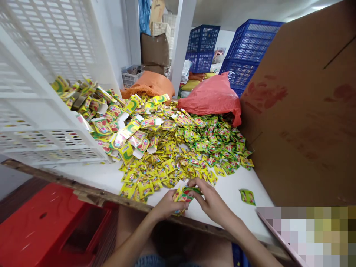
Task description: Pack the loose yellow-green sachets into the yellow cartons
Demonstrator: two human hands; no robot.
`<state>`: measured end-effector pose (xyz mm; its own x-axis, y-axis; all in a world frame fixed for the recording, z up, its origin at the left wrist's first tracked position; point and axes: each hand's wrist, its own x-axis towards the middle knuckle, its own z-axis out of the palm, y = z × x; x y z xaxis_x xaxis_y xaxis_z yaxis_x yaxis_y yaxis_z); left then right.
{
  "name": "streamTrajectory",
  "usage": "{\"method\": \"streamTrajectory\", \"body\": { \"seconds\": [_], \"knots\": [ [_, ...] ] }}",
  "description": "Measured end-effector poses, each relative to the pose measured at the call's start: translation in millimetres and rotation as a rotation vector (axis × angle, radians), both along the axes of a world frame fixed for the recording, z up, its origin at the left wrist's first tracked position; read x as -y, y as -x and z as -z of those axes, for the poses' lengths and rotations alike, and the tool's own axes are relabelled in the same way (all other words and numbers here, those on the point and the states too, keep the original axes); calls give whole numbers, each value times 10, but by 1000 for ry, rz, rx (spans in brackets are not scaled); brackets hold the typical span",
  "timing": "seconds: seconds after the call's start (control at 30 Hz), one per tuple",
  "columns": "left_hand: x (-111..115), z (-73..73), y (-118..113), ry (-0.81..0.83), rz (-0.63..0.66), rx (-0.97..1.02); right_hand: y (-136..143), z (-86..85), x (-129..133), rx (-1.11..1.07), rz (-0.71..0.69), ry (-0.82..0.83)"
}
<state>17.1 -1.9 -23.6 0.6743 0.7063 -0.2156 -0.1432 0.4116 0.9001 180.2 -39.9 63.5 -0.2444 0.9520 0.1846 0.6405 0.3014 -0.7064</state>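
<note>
Over the table's front edge, my left hand [166, 205] is closed around a small yellow-and-green printed carton [178, 196] with its white flap up. My right hand [209, 200] pinches a green sachet [194, 190] at the carton's open end; how far it is inside is hidden by the fingers. Just beyond my hands spreads a pile of yellow sachets [167, 165], with green sachets [213, 135] to its right. Several open printed cartons [130, 129] lie heaped at the left. A single green sachet [247, 197] rests apart on the white tabletop [230, 189].
A white plastic crate [47, 115] lies tipped at the left, cartons spilling from it. A tall cardboard box [300, 111] walls the right side. Orange sacking [152, 83] and a red bag [213, 94] stand behind the pile. A red stool [41, 226] is below left.
</note>
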Motion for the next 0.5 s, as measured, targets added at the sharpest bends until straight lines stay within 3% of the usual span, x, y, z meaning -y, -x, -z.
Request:
{"method": "streamTrajectory", "body": {
  "seconds": [0.2, 0.5],
  "knots": [
    [-4, -12, 25, -10, 19, -4, 3, 130, -46, -123, 121, 0],
    [1, -19, 23, -12, 51, 24, -20, 3, -46, -137, 25, 156]
  ]
}}
